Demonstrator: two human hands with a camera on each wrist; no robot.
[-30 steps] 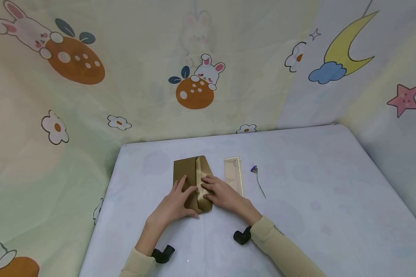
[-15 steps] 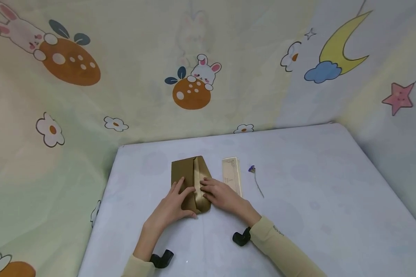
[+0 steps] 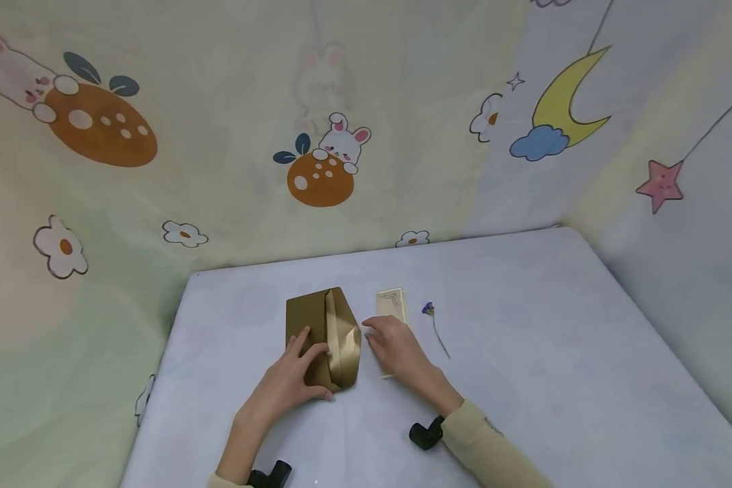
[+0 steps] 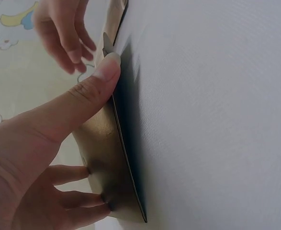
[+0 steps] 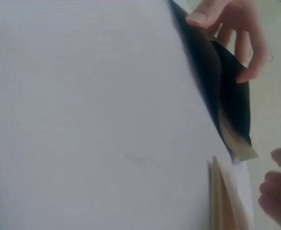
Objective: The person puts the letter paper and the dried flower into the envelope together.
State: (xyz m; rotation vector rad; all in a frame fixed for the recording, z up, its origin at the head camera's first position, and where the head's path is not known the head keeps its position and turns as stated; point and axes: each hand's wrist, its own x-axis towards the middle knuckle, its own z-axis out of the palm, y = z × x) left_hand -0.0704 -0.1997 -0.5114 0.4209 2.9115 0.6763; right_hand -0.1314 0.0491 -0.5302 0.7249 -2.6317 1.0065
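Observation:
A brown-gold envelope (image 3: pixel 305 312) lies on the white table, its shiny flap (image 3: pixel 348 352) unfolded toward the right. My left hand (image 3: pixel 287 379) rests on the envelope with fingers spread over its face. The thumb lies along the near edge, as the left wrist view shows against the envelope (image 4: pixel 99 139). Just right of the flap, my right hand (image 3: pixel 399 349) hovers with loosely bent fingers and nothing in them. Beneath it are cream printed cards (image 3: pixel 390 302), partly hidden by that hand. In the right wrist view the cards (image 5: pixel 221 206) stand out near the envelope's flap end.
A dried purple flower (image 3: pixel 428 309) on a thin stem lies right of the cards. Each wrist carries a black camera mount, such as the right one (image 3: pixel 425 434). A cartoon-printed cloth (image 3: pixel 232 169) hangs behind and beside the table (image 3: pixel 524 352).
My right hand has come off the envelope's flap and shifted right, over the cards. The flap stands a little more lifted. My left hand keeps its place on the envelope; the head view has tilted.

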